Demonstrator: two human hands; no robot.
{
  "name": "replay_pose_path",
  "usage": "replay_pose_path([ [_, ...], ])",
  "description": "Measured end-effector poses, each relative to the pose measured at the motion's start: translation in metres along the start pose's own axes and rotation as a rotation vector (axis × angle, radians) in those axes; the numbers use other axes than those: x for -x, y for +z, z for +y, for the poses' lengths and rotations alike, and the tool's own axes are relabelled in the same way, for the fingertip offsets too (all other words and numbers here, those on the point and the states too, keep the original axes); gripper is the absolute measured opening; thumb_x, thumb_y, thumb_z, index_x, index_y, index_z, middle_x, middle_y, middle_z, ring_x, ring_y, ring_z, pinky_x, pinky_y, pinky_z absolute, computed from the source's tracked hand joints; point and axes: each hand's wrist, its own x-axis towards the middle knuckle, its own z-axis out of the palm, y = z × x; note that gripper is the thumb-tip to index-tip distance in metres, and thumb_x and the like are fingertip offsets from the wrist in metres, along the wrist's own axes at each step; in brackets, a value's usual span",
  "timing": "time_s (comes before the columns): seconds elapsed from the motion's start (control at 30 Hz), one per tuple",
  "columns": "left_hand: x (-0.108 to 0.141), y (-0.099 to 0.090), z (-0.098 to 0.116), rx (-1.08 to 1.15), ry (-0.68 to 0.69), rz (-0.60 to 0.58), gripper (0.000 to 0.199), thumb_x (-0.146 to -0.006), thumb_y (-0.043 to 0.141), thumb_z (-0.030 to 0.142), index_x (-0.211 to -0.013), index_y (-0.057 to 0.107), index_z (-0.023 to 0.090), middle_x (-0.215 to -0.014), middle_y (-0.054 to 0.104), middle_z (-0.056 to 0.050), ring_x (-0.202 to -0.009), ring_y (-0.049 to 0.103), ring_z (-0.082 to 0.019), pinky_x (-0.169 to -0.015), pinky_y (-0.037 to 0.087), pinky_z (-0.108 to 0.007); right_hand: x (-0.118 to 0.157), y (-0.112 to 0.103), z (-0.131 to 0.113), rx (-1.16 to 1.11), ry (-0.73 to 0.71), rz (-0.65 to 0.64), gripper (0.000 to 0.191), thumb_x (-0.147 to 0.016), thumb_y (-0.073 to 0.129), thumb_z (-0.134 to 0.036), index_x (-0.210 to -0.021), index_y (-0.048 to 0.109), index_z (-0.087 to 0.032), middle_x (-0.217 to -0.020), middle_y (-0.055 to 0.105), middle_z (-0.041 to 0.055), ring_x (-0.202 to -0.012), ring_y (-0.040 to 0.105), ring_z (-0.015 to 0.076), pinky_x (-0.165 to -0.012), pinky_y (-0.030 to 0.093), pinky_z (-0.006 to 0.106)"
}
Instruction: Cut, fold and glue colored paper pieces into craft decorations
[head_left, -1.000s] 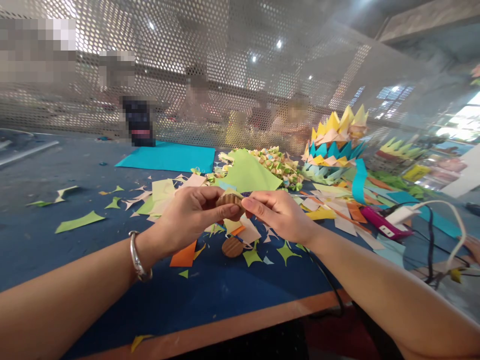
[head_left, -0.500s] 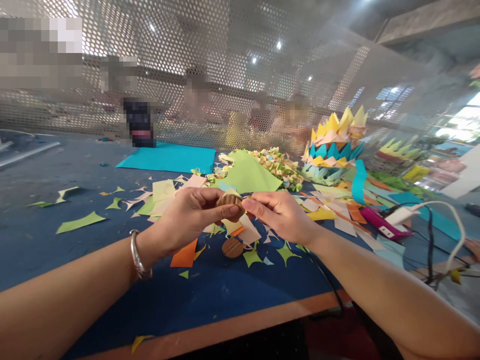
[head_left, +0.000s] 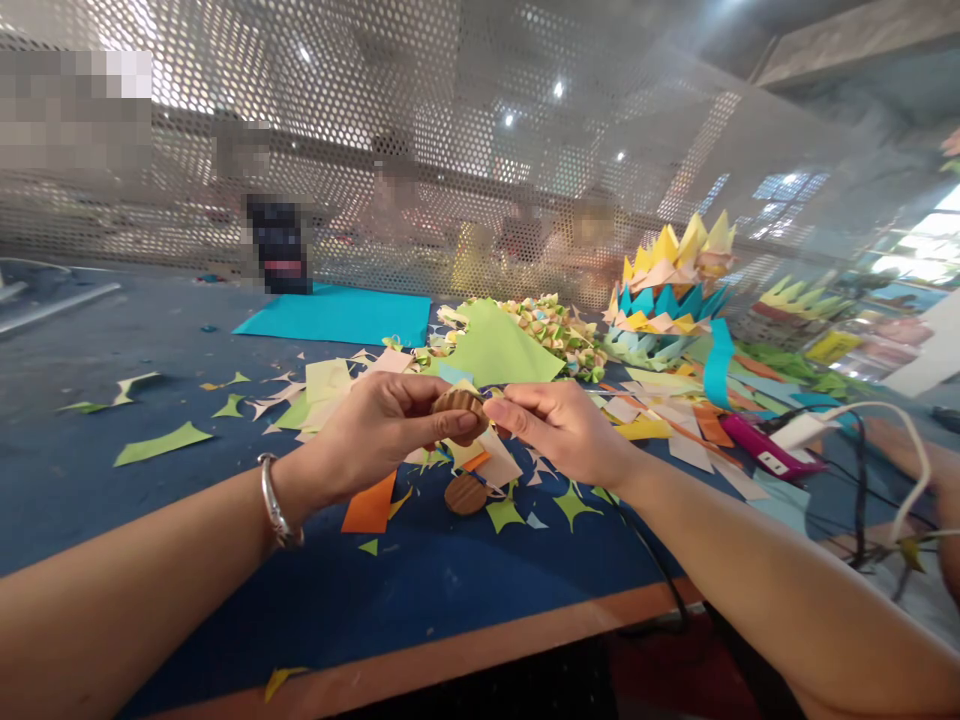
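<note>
Between the thumb and fingers of my left hand (head_left: 390, 425) is a round brown striped disc (head_left: 457, 405), with a bit of pale yellow paper showing at its upper edge. My right hand (head_left: 566, 430) is closed in a pinch right beside the disc's right edge; what lies between its fingertips is hidden. A second brown striped disc (head_left: 466, 494) lies on the blue table just below my hands. Around it are green star-shaped paper offcuts (head_left: 574, 507) and an orange paper piece (head_left: 369, 503).
A turquoise sheet (head_left: 337, 315) lies at the back, beside a heap of small folded paper pieces (head_left: 555, 330) partly under a green sheet (head_left: 499, 345). Stacked zigzag paper rings (head_left: 667, 290) stand back right. A magenta power strip (head_left: 769, 447) with cables and another person's arm (head_left: 904, 450) are at right.
Another person's arm has come further into view at the right edge. My hands and the disc between them have barely moved.
</note>
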Motion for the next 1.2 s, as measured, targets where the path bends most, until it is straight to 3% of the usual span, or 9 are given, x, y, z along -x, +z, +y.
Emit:
replay_pose_path([
  [0.3, 0.0004, 0.0002, -0.0053, 0.093, -0.023, 0.007, 0.008, -0.075, 0.076, 0.029, -0.077, 0.077, 0.022, -0.078, 0.077, -0.001, -0.074, 0.069, -0.015, -0.073, 0.056, -0.028, -0.0001, 0.0001, 0.0019, 0.008, -0.007, -0.018, 0.051, -0.097, 0.051, -0.053, -0.06, 0.043, -0.02, -0.057, 0.033, -0.005, -0.053, 0.031, 0.0084, -0.048, 0.025, 0.027],
  [0.73, -0.0008, -0.0001, -0.0073, 0.049, -0.024, -0.011, 0.01, -0.074, 0.075, 0.03, -0.075, 0.077, 0.02, -0.073, 0.076, -0.002, -0.067, 0.067, -0.015, -0.067, 0.056, -0.028, -0.0009, -0.0009, -0.0005, 0.022, -0.026, -0.035, 0.051, -0.096, 0.052, -0.051, -0.058, 0.038, -0.021, -0.056, 0.028, -0.0062, -0.051, 0.029, 0.0081, -0.046, 0.023, 0.027],
  [1.2, -0.0011, -0.0038, -0.0037, 0.042, -0.061, -0.099, 0.006, -0.074, 0.075, 0.027, -0.071, 0.077, 0.022, -0.074, 0.076, 0.0, -0.074, 0.071, -0.017, -0.077, 0.058, -0.032, -0.0002, -0.0033, -0.0004, 0.085, -0.068, -0.062, 0.049, -0.097, 0.052, -0.047, -0.059, 0.035, -0.021, -0.056, 0.029, -0.0063, -0.05, 0.028, 0.0078, -0.047, 0.024, 0.026],
])
